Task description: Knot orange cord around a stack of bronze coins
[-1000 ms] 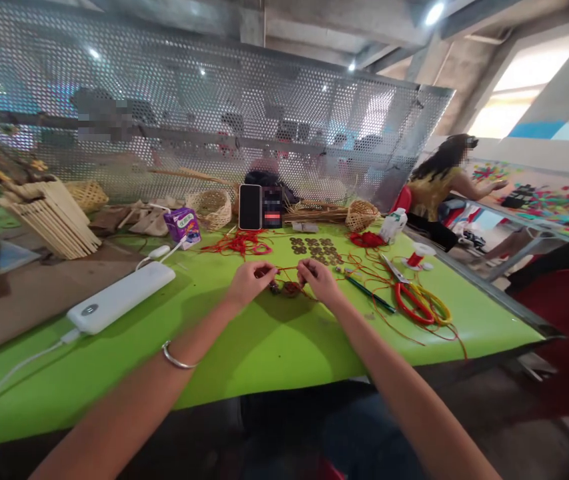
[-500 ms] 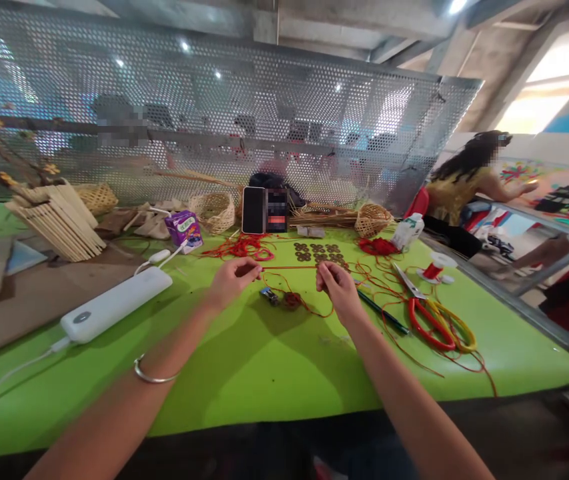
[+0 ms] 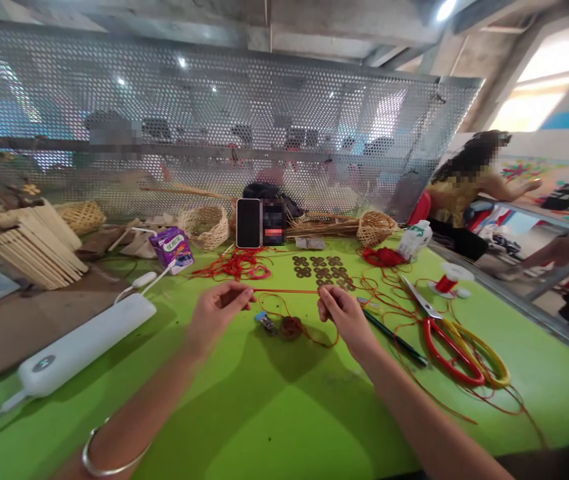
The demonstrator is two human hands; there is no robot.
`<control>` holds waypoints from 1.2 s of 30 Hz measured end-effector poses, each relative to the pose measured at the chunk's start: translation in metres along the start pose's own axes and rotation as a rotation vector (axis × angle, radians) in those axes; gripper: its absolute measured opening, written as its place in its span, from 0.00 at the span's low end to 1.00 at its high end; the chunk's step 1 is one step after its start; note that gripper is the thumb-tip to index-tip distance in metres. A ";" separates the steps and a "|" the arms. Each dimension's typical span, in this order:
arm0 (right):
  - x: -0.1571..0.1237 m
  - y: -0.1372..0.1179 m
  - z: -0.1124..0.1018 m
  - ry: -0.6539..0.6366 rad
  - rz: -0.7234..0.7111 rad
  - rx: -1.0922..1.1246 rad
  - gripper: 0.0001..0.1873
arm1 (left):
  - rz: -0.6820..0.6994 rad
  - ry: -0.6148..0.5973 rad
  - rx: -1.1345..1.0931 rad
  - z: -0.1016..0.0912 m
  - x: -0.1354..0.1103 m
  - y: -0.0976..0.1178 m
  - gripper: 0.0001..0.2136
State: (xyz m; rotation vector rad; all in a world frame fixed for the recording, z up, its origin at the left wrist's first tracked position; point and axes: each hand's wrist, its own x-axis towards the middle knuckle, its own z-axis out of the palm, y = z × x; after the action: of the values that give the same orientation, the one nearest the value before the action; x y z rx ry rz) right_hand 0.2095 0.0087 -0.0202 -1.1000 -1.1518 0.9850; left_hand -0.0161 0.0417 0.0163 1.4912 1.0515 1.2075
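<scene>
My left hand (image 3: 217, 312) and my right hand (image 3: 344, 315) each pinch one end of a thin red string (image 3: 287, 291), stretched taut between them above the green table (image 3: 274, 407). Under the string lie a small bundle of dark coins tied with red string (image 3: 291, 327) and a small metal clip (image 3: 265, 322). Behind the string, several dark coins (image 3: 323, 270) lie in rows. A silver bangle (image 3: 107, 460) circles my left wrist.
Red-handled scissors (image 3: 441, 330), yellow and red cord loops (image 3: 489, 357), a dark pen (image 3: 397, 338) and a red thread spool (image 3: 447, 283) lie to the right. A white power bank (image 3: 81, 345), purple carton (image 3: 173, 245), propped phone (image 3: 249, 223) and woven baskets (image 3: 207, 227) stand left and behind. A person sits far right.
My hands have drawn apart, pulling the red string out taut between them. The coin bundle, earlier between my fingers, now lies on the table below.
</scene>
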 end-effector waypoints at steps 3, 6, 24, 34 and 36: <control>0.000 -0.001 -0.002 -0.044 0.018 -0.015 0.23 | -0.035 0.038 -0.053 0.003 -0.002 0.003 0.07; -0.001 0.000 -0.003 -0.064 0.032 -0.020 0.23 | -0.068 0.071 -0.090 0.004 -0.003 0.004 0.07; -0.017 -0.003 -0.004 -0.078 -0.080 -0.330 0.12 | -0.091 0.028 -0.160 0.016 -0.014 -0.003 0.06; -0.035 -0.015 0.023 -0.271 -0.201 -0.460 0.03 | 0.051 -0.241 0.219 0.036 -0.036 -0.008 0.03; -0.035 -0.014 0.021 -0.274 -0.187 -0.458 0.02 | 0.076 -0.237 0.226 0.036 -0.036 -0.009 0.03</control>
State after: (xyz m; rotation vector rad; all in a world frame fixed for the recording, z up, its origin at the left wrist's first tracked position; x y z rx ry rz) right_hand 0.1837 -0.0246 -0.0111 -1.2078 -1.7314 0.7573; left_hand 0.0131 0.0035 -0.0032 1.8142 1.0022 0.9569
